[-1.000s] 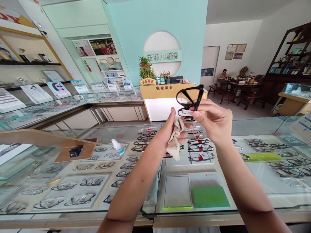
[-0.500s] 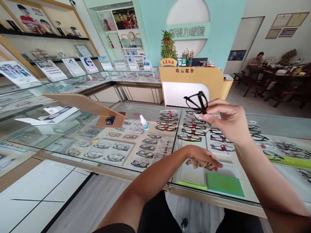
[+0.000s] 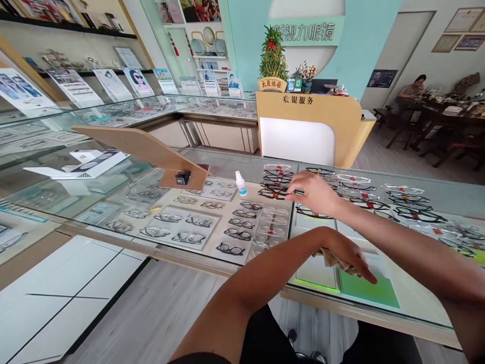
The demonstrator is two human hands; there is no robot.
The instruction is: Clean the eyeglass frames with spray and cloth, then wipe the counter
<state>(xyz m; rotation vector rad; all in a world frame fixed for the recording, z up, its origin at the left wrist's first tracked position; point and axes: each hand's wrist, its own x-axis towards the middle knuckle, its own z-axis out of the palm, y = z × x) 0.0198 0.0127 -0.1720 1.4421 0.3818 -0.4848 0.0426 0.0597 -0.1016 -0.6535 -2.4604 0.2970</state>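
My right hand (image 3: 312,193) is low over the glass counter, its fingertips pinched at a pair of black-framed eyeglasses (image 3: 273,194). That pair lies at the near end of a column of frames with red tags; the fingers partly cover its right side. My left hand (image 3: 350,257) is closed around a crumpled beige cloth (image 3: 331,259), one finger stretched out over a green pad (image 3: 369,289). My left forearm crosses in front of the counter, below the right one.
The glass display counter (image 3: 223,268) holds rows of eyeglasses inside and on top. A small white-and-blue bottle (image 3: 240,183) stands left of the right hand. Farther left are a wooden tilted mirror stand (image 3: 151,151) and a white open box (image 3: 87,164). A person (image 3: 411,93) sits at the back right.
My right hand has lowered the black eyeglasses from mid-air, moving left and down to the tagged column. The left hand keeps the cloth. The view has shifted slightly.
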